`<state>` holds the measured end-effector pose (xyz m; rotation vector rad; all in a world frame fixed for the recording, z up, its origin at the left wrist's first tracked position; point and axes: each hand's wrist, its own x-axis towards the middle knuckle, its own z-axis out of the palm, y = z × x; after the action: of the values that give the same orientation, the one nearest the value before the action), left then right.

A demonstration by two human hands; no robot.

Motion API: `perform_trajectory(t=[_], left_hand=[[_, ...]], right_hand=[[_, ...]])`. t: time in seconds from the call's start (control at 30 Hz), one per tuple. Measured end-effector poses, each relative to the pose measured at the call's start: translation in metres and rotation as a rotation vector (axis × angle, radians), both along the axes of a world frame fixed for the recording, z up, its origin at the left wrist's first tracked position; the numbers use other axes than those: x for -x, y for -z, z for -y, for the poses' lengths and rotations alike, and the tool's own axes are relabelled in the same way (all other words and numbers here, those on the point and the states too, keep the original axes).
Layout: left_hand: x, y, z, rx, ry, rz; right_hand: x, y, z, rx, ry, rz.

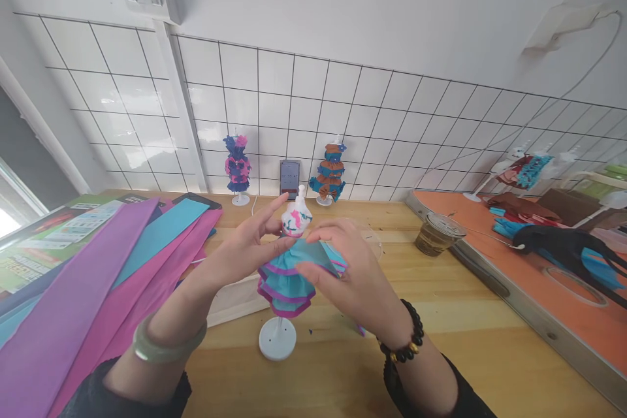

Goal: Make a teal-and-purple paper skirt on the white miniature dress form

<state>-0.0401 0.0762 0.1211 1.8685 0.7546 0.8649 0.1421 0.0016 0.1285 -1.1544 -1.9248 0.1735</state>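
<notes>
Mini dress form located at centre of frame, on the wooden table. Long axis near upright, top leaning slightly right; neck knob points up, round white base down. Turquoise ruffled skirt with purple edging flares below the waist. Left hand: thumb and fingers apart, thumb at the waist. Right hand: thumb and fingertips apart, turquoise cloth between them. Both hands partly cover the skirt's upper sides. Directly behind the knob: phone, lower part obscured, between two dressed forms. Left of frame: purple, pink and blue fabric strips. Right: lidded cup beside an orange-topped surface.
</notes>
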Motion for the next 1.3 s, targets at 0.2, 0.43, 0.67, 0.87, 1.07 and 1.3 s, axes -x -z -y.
perform_trajectory(t=[0.2,0.43,0.67,0.87,1.07,1.3], left_hand=[[0.000,0.002,-0.004,-0.039,-0.041,-0.019],[-0.001,0.001,-0.002,-0.036,-0.065,-0.027],[-0.001,0.001,-0.004,0.044,-0.052,0.015],[-0.004,0.003,-0.001,0.065,-0.065,0.043],[-0.012,0.007,0.001,0.076,-0.071,0.054],[-0.011,0.002,0.003,0.112,-0.064,0.115]], right_hand=[[0.009,0.010,-0.004,-0.269,0.043,0.406],[0.012,0.011,-0.005,-0.377,0.019,0.408],[0.002,0.016,-0.010,-0.367,0.009,0.494],[0.006,0.021,-0.014,-0.472,0.045,0.491],[0.011,0.021,-0.014,-0.609,0.097,0.494],[0.012,0.018,-0.009,-0.736,0.055,0.441]])
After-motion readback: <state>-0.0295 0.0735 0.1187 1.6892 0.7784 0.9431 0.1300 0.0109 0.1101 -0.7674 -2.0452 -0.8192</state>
